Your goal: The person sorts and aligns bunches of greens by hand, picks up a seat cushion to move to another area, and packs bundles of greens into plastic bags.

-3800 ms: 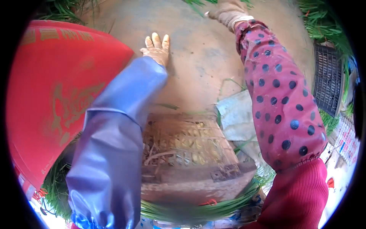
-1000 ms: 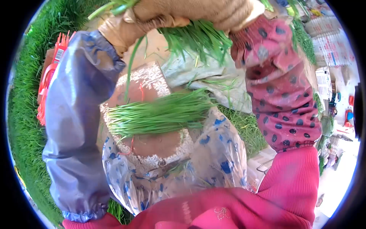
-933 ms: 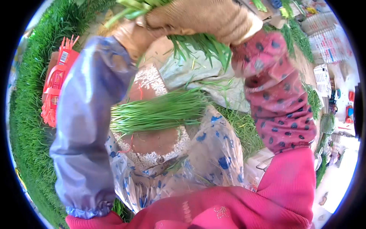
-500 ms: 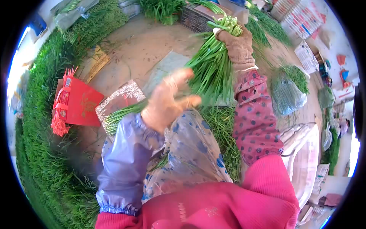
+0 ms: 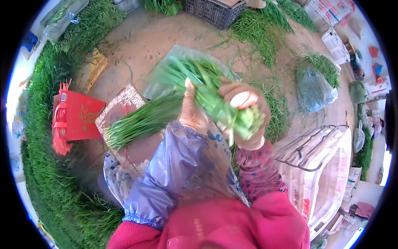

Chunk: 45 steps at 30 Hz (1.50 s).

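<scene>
A bunch of green chives (image 5: 213, 97) is held in front of me above my lap, its pale cut ends toward the lower right and its leaves blurred toward the upper left. My right hand (image 5: 248, 99), in a brown glove, is closed round the bunch near the cut ends. My left hand (image 5: 194, 111), gloved in tan, grips the leafy part, thumb on the near side and fingers hidden behind the leaves. A second bunch of chives (image 5: 139, 122) lies on a patterned board (image 5: 132, 93) left of my hands.
A red bag (image 5: 85, 116) with red ties stands at left, beside piled greens (image 5: 54, 182). A white basket (image 5: 327, 166) with dark metal handles is at right. Beyond are a clear plastic sheet (image 5: 159, 79), a black crate (image 5: 213, 12), loose leaves (image 5: 257, 35) and a bagged bundle (image 5: 315, 89).
My right hand has brought the chives down and closer, turning the cut ends toward the lower right. My left hand, open and apart before, has moved right onto the leaves.
</scene>
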Tool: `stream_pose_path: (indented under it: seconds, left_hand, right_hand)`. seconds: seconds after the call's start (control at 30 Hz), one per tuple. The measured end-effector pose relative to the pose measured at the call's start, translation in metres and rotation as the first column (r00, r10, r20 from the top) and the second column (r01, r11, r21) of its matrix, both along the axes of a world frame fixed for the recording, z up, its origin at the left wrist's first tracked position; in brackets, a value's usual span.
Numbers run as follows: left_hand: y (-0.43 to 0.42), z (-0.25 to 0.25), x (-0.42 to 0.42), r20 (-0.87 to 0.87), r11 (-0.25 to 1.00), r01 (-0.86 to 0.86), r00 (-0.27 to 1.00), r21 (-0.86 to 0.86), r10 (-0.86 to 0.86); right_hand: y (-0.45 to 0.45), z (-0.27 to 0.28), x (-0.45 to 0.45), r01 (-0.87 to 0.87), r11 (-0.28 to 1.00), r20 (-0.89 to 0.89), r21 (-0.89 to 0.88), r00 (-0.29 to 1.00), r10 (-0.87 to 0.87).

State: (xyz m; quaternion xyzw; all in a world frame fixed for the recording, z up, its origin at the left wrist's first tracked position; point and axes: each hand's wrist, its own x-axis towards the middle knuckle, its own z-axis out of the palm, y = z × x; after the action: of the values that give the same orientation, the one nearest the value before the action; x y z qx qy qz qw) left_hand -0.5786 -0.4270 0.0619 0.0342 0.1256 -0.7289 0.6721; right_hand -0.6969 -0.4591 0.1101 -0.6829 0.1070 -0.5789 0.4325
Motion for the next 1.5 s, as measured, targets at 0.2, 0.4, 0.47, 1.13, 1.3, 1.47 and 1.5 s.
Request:
stream_pose_path:
  seconds: [0.2,0.4,0.47,1.13,1.3,1.47,1.5]
  left_hand:
    - [0.004,-0.049,-0.002,0.061,0.958,-0.004,0.998,-0.288,0.022]
    - [-0.020,-0.058,0.048,0.486,0.979,0.036,0.864,0.200,-0.131]
    - [-0.023,-0.041,0.051,0.458,0.987,0.122,0.875,0.101,-0.155]
    - [-0.178,-0.139,0.175,0.944,0.888,0.460,-0.285,-0.018,0.166]
    - [-0.193,-0.220,0.171,0.891,0.855,0.403,-0.433,0.325,-0.135]
    - [-0.190,-0.273,0.162,0.767,0.783,0.346,-0.594,0.517,-0.244]
    - [-0.190,-0.279,0.161,0.746,0.775,0.335,-0.617,0.536,-0.249]
  right_hand:
    - [0.005,0.000,-0.021,-0.266,0.917,-0.529,-0.298,0.845,0.073]
    - [-0.027,-0.002,-0.071,-0.564,0.814,0.416,0.141,0.780,0.468]
    - [-0.053,-0.017,-0.079,-0.162,0.732,0.104,0.662,0.987,0.125]
    - [-0.191,-0.119,0.099,-0.104,0.890,-0.371,0.444,0.883,0.288]
    - [-0.198,-0.216,0.097,0.072,0.957,-0.761,0.283,0.625,0.177]
    - [-0.194,-0.269,0.081,0.068,0.969,-0.807,0.239,0.569,0.159]
    - [-0.189,-0.254,0.083,0.088,0.940,-0.802,0.329,0.552,0.229]
